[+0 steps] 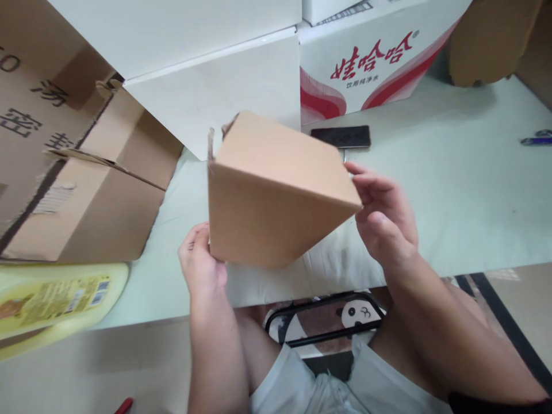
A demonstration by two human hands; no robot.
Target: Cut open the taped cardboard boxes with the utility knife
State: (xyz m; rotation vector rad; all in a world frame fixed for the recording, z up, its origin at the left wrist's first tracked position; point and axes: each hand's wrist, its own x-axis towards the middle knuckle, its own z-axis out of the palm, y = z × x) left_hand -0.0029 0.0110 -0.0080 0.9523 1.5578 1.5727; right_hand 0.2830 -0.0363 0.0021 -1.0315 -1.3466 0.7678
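Note:
A plain brown cardboard box (276,195) is tilted above the table, one corner pointing right. Torn, frayed bits of cardboard stick up at its upper left edge. My left hand (202,259) grips the lower left edge, with its fingers partly hidden behind the box. At the right corner, my right hand (386,215) holds the box loosely. Its fingers curl along the far edge while the thumb stays apart from the cardboard. The box's far side and underside are hidden from me.
Behind stand a white box (224,98), a red-and-white water carton (366,69) and a dark phone (340,137). Opened cardboard cartons (99,218) and a yellow bottle (64,299) are at left. Pens (537,140) lie far right. The pale green table (466,195) ends near my lap.

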